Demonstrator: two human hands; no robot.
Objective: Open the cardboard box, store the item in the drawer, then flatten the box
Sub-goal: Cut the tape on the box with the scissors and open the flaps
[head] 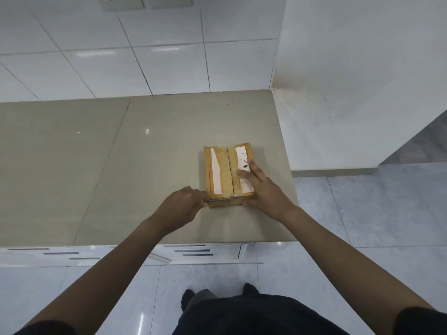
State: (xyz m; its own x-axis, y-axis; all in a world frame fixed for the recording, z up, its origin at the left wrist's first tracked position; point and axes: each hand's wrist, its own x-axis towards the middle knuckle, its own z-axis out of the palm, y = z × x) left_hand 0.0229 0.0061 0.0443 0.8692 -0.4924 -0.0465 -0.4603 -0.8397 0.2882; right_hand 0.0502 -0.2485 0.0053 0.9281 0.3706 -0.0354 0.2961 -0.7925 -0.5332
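Barely started: box (228, 174) taped, closed. My left hand (180, 209) pinches tape at its near corner; right hand (262, 189) flat on top, fingers spread. Storing, flattening remain.

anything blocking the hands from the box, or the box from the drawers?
Nothing visible. Both hands are already on the cardboard box: the right hand lies flat on its top, and the left hand pinches at its near left corner. The countertop around it is bare, and the drawers below the front edge are shut.
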